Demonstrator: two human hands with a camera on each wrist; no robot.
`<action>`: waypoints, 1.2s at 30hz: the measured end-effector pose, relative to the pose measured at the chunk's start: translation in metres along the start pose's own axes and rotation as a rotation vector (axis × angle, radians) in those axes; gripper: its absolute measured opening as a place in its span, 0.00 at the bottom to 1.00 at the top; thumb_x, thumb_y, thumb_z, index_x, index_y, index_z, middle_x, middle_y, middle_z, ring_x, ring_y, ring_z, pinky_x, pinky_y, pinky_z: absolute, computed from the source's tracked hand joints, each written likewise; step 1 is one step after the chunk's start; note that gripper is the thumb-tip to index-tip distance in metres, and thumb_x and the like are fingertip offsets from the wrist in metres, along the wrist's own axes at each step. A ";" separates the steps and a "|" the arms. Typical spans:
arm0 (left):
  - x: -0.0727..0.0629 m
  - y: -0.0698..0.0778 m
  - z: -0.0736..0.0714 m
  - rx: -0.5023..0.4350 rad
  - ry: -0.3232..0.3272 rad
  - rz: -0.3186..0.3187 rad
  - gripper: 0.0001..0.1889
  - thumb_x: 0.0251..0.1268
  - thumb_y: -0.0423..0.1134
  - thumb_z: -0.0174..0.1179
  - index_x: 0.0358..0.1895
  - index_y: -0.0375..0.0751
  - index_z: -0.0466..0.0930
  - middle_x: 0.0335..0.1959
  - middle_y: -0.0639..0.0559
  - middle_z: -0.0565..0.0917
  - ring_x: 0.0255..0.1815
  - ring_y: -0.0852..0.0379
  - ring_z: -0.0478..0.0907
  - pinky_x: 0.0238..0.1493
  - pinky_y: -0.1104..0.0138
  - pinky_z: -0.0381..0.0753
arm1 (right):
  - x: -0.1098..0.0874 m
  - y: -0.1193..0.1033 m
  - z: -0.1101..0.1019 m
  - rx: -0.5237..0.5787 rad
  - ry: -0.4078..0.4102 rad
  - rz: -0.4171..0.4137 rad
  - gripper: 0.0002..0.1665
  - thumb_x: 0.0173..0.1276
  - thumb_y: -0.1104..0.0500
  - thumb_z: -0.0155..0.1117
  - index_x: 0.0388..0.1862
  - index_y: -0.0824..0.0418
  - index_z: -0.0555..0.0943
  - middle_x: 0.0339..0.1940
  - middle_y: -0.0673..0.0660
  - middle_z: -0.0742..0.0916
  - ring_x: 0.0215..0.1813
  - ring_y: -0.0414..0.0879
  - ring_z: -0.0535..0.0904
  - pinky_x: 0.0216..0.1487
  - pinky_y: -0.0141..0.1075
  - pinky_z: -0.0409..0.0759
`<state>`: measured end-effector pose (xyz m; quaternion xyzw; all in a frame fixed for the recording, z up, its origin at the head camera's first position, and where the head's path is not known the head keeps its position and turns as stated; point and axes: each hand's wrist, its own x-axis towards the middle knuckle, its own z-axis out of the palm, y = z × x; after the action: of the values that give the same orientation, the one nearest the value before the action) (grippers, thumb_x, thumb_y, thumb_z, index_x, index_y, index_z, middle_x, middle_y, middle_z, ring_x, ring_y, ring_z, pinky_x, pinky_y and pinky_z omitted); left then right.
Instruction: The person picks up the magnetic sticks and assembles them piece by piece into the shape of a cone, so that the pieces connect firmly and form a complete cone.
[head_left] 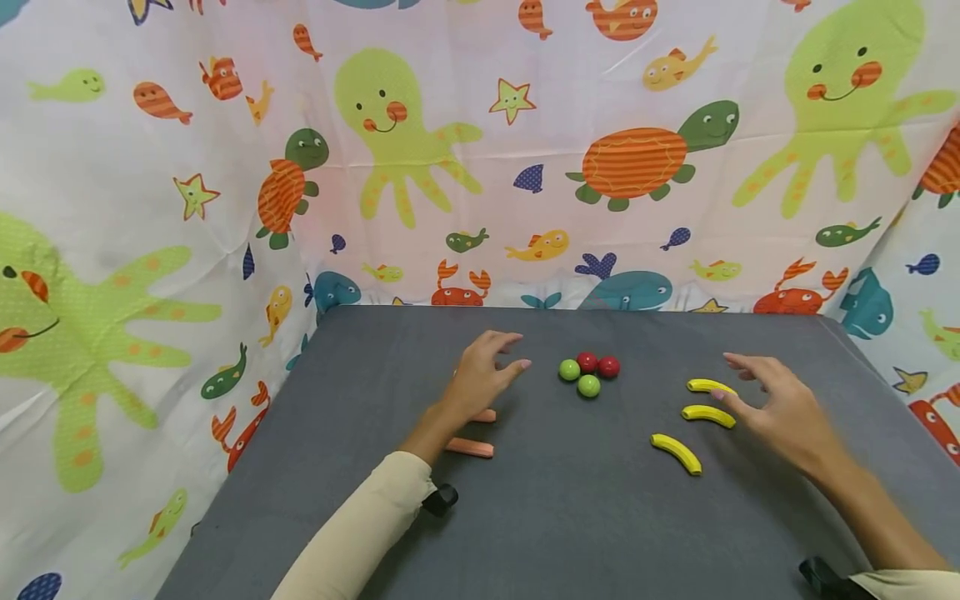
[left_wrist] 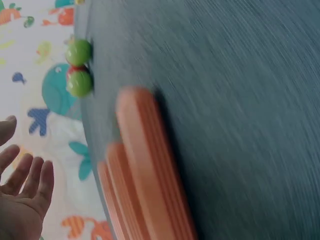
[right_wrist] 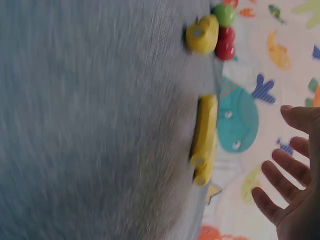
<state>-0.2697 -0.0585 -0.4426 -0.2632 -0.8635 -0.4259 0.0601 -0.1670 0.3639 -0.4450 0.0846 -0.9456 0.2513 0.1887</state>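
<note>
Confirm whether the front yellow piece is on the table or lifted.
On the table: the head view shows the front yellow piece lying on the gray tabletop, with the right hand apart from it.

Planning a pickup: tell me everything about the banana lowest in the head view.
That banana is yellow, smooth and curved, plastic-looking, with blunt ends. It lies on the table, slanting down rightward, its outer curve facing upper right. It sits apart from the other bananas; neither the left hand nor the right hand touches it.

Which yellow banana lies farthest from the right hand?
The lowest banana in the head view; the other two lie closer to the right hand.
</note>
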 end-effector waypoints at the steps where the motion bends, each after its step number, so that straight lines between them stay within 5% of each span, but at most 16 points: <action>1: 0.001 0.003 0.003 -0.018 -0.002 0.004 0.24 0.75 0.44 0.68 0.69 0.43 0.80 0.63 0.44 0.81 0.62 0.48 0.82 0.58 0.55 0.86 | -0.001 -0.004 0.000 0.006 -0.002 -0.010 0.37 0.69 0.53 0.78 0.71 0.66 0.77 0.60 0.69 0.82 0.56 0.63 0.77 0.52 0.45 0.78; 4: 0.002 0.011 0.012 -0.063 -0.033 0.007 0.23 0.75 0.43 0.69 0.68 0.42 0.82 0.61 0.46 0.83 0.60 0.50 0.83 0.59 0.55 0.86 | -0.005 -0.014 0.002 0.024 -0.011 -0.028 0.32 0.67 0.54 0.79 0.67 0.64 0.81 0.56 0.65 0.85 0.53 0.58 0.80 0.46 0.24 0.72; 6: 0.004 0.014 0.018 -0.072 -0.061 0.000 0.22 0.75 0.44 0.69 0.68 0.43 0.83 0.61 0.47 0.83 0.60 0.51 0.84 0.59 0.57 0.85 | -0.007 -0.021 0.005 0.033 -0.031 -0.035 0.30 0.65 0.56 0.80 0.64 0.63 0.83 0.54 0.63 0.87 0.51 0.57 0.82 0.44 0.20 0.74; 13: 0.015 0.016 0.042 -0.081 -0.103 -0.022 0.20 0.74 0.43 0.70 0.65 0.44 0.85 0.59 0.47 0.85 0.56 0.51 0.86 0.53 0.65 0.85 | -0.013 -0.041 0.017 0.053 -0.220 0.002 0.26 0.66 0.55 0.81 0.60 0.64 0.86 0.52 0.59 0.90 0.48 0.53 0.87 0.46 0.49 0.88; 20: 0.022 0.018 0.065 -0.062 -0.146 -0.031 0.19 0.75 0.45 0.68 0.65 0.45 0.86 0.61 0.50 0.85 0.51 0.55 0.85 0.47 0.68 0.83 | -0.017 -0.043 0.023 0.071 -0.351 0.054 0.25 0.66 0.53 0.80 0.58 0.63 0.87 0.50 0.56 0.91 0.44 0.45 0.87 0.40 0.33 0.83; 26: 0.025 0.024 0.075 -0.045 -0.179 -0.015 0.21 0.75 0.44 0.68 0.67 0.46 0.85 0.63 0.50 0.85 0.43 0.59 0.79 0.44 0.70 0.79 | -0.019 -0.041 0.026 0.089 -0.406 0.070 0.24 0.67 0.53 0.79 0.56 0.64 0.87 0.45 0.51 0.91 0.40 0.40 0.84 0.36 0.31 0.82; 36: 0.028 0.023 0.081 -0.025 -0.235 0.016 0.21 0.74 0.42 0.69 0.67 0.41 0.84 0.56 0.44 0.86 0.53 0.48 0.84 0.50 0.69 0.80 | -0.019 -0.041 0.028 0.109 -0.486 0.072 0.20 0.66 0.57 0.79 0.55 0.63 0.88 0.41 0.47 0.88 0.39 0.38 0.81 0.37 0.32 0.81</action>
<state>-0.2723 0.0262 -0.4685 -0.3191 -0.8571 -0.4022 -0.0415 -0.1478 0.3157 -0.4574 0.1188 -0.9506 0.2808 -0.0583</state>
